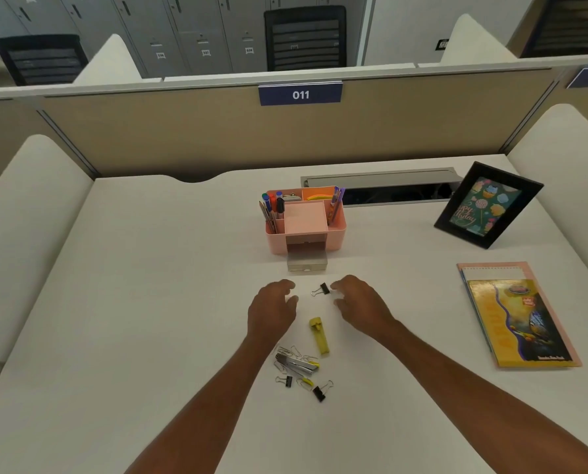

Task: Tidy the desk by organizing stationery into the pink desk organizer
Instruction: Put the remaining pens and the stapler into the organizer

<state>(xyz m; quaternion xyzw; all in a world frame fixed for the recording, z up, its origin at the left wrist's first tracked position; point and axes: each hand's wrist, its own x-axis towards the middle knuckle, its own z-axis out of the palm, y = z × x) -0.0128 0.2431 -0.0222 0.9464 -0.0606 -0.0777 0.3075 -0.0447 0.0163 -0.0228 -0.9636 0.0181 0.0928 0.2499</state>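
flanked a black binder clip (323,289) with left grip (273,304) and right grip (357,302). held both loosely spread, empty.

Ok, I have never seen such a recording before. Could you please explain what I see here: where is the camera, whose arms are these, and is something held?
There is no machine here. A person wears one camera on the head, so this single picture looks forward and down. The two arms coming in from below are that person's own.

The left hand and right hand have loosely curled fingers and sit on either side of a black binder clip lying on the white desk. Neither holds anything.

Behind the clip stands the pink desk organizer, with pens in it and its small drawer pulled out. Nearer the person lie a yellow object, a silver stapler among paper clips, and two more binder clips. To the right are a picture frame and notebooks.
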